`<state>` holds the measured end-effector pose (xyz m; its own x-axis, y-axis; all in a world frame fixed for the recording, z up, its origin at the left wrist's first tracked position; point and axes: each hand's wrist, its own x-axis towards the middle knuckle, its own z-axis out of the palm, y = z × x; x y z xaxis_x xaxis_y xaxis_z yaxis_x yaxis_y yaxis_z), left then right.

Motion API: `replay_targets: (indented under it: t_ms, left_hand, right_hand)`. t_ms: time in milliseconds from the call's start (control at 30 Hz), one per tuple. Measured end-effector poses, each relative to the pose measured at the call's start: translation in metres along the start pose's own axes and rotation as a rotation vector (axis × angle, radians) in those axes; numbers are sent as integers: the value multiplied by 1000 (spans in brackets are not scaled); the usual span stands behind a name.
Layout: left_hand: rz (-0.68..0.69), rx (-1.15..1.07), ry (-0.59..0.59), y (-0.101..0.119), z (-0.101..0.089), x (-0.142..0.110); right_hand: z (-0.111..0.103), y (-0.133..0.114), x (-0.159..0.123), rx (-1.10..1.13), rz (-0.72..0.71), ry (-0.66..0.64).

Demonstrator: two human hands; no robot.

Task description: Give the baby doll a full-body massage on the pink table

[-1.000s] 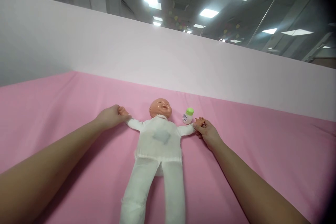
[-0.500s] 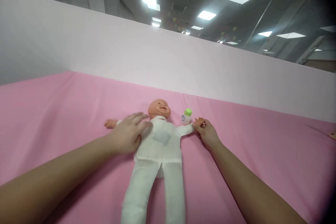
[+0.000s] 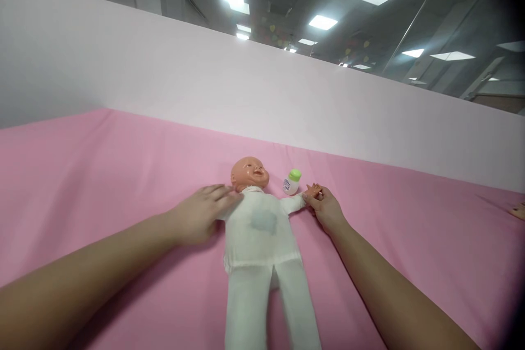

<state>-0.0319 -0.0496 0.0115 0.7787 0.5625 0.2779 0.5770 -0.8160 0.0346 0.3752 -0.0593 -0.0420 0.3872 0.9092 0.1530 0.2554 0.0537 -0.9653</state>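
A baby doll (image 3: 262,229) in a white top and trousers lies on its back on a pink sheet (image 3: 143,169), a bluish patch on its chest. My left hand (image 3: 202,213) rests at the doll's shoulder on the left side of the view, fingers stretched out toward its neck; that doll arm is mostly hidden beneath it. With thumb and fingers, my right hand (image 3: 326,208) pinches the doll's other arm at the wrist, and the small doll hand shows above my fingertips. Close to that arm stands a small white bottle (image 3: 291,184) with a green cap, slightly tilted.
Behind the sheet runs a white padded wall (image 3: 262,93), with a glass pane or mirror showing ceiling lights above it. At the far right edge, part of what looks like another doll's limb or a hand (image 3: 518,211) enters the view.
The doll's torso and legs have swung to the right and its head has shifted slightly right. My left hand now covers its arm at the shoulder. The right hand keeps its hold.
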Motion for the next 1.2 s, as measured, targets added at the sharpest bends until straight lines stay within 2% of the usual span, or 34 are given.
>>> replay_targets:
  t_ms: [233,400,533,667,767,833,900,967,1033,1133,1200]
  left_hand:
    - [-312,84,-12,-49,-8,3]
    - [-637,-54,-3,-75,-6,0]
    - [-748,-150,107,-75,-6,-1]
    - [-797,-242,287,-55,-11,0]
    - [-699,-251,419,-34,-17,1]
    - [-526,-192,517,-18,-21,1]
    - [-294,-101,591,-1,-24,2]
    - [-42,-60,563,16,-27,2]
    - [156,-95,470,34,-30,1]
    - [296,-152,437,58,-31,-3]
    - [339,-155,460,69,-28,-5]
  right_hand:
    - [2,-3,-2,-23,6,-16]
    - [5,-10,-6,-18,10,-24]
    - [5,-10,-6,-33,-4,-27]
    - [6,-14,-8,-19,-55,-3]
    - [14,-27,-20,27,-149,9]
    - [23,-40,-36,48,-228,-10]
    - [34,-54,-57,41,-283,-90]
    - [42,-67,-77,-19,-341,-265]
    - [47,-77,-93,-200,-497,-420]
    - [47,-84,-101,-439,-779,-509]
    - [46,-84,-100,-503,-871,-515]
